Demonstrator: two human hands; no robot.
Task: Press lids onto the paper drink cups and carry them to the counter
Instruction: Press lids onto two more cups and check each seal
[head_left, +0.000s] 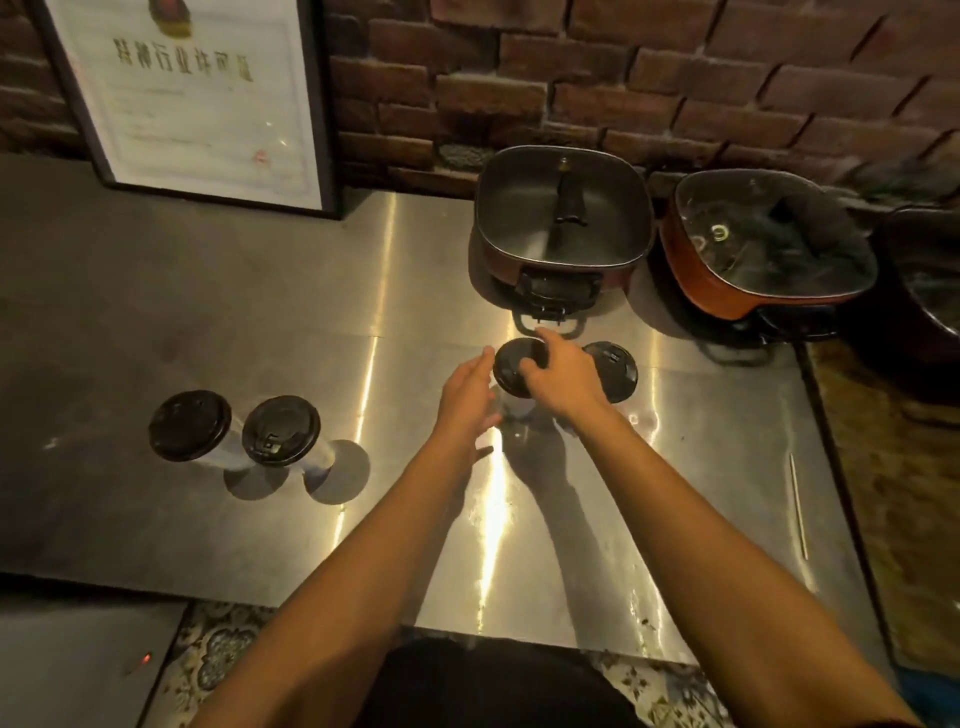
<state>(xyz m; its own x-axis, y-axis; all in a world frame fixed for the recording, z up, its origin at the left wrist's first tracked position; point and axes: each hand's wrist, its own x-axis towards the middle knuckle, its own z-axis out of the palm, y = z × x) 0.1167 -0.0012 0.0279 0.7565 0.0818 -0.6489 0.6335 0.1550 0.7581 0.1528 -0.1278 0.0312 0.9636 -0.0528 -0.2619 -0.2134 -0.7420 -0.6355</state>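
Note:
Two paper cups with black lids (189, 425) (281, 429) stand side by side at the left of the steel table (208, 322). A third cup (511, 408) stands mid-table; its black lid (514, 368) rests on top. My right hand (563, 371) lies over that lid's right side, fingers curled on its rim. My left hand (467, 395) is against the cup's left side, fingers extended. Another black lid (618, 370) shows just right of my right hand; what is under it is hidden.
Two square electric pots (563, 223) (769, 249) with glass lids sit against the brick wall behind the cups. A framed certificate (197, 98) leans at the back left. A thin stick (797, 504) lies near the table's right edge. Patterned floor shows below.

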